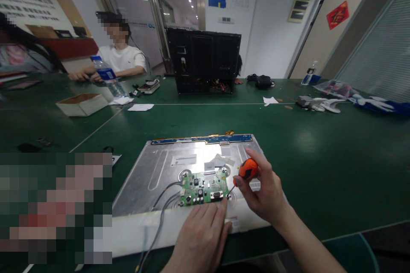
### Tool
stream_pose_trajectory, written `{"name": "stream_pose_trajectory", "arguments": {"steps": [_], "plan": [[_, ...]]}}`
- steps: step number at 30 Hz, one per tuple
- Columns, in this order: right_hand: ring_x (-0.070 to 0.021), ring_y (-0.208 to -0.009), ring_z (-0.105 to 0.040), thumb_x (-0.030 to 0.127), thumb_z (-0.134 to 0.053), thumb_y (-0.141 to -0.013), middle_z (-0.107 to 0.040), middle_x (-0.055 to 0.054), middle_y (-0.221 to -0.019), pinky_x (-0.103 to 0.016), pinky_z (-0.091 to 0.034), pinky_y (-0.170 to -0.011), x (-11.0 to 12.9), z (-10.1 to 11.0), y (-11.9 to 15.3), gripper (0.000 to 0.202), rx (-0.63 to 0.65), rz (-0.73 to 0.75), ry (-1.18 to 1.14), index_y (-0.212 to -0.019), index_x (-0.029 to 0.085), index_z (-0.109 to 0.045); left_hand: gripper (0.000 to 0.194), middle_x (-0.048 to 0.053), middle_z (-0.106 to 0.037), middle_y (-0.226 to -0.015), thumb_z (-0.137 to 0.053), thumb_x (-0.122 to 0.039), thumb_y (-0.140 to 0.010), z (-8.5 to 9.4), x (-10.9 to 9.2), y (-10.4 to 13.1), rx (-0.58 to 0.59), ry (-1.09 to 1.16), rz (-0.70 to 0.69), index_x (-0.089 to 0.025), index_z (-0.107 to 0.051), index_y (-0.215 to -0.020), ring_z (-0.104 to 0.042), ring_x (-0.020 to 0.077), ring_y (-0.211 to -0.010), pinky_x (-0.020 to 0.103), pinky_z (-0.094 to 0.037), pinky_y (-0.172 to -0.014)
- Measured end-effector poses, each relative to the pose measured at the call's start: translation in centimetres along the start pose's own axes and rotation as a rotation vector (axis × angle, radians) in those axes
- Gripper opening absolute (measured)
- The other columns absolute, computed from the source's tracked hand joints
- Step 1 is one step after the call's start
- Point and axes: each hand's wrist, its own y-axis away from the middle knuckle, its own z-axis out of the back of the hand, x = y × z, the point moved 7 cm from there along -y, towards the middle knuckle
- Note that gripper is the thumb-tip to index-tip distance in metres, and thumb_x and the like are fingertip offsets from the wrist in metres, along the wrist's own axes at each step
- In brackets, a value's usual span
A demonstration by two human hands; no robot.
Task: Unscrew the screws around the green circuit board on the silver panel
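My right hand is closed around the orange-and-black handle of a screwdriver. Its thin shaft slants down to the lower right corner of a green circuit board, where the tip appears to meet a screw spot. Resting on the panel along the board's near edge is my left hand, fingers stretched out, index fingertip close to the screwdriver tip. Under the board lies a silver display panel with a blue strip board along its far edge. Dark cables run from the board's left side toward me.
An upright black monitor casing stands across the green table. At the left are a cardboard box and a tilted water bottle; gloves lie at the right. Two people sit far left. Pixel blocks hide the lower left.
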Motion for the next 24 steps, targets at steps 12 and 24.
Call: {"name": "stream_pose_trajectory", "arguments": {"steps": [12,24], "plan": [[-0.0111,-0.051,-0.056,0.025,-0.049,-0.094,-0.059,0.001,-0.073,-0.020,-0.054,-0.048,0.00,0.05,0.06,0.052,0.004,0.000,0.011,-0.141,0.019,-0.028,0.035,0.009,-0.066,-0.083,-0.027,-0.024,-0.102,0.54,-0.04,-0.29,-0.047,-0.006,-0.017,-0.009,-0.055,-0.117,-0.064,0.0209,-0.072,0.034,-0.053,-0.065],[-0.0103,-0.049,-0.056,0.025,-0.049,-0.094,-0.063,-0.001,-0.077,-0.020,-0.053,-0.048,0.17,0.09,0.09,0.051,-0.003,0.018,0.018,-0.141,0.019,-0.029,0.036,0.010,-0.065,-0.083,-0.027,-0.023,-0.102,0.14,-0.16,-0.17,-0.013,-0.004,-0.027,-0.008,-0.055,-0.117,-0.064,0.0217,-0.072,0.034,-0.053,-0.063]]}}
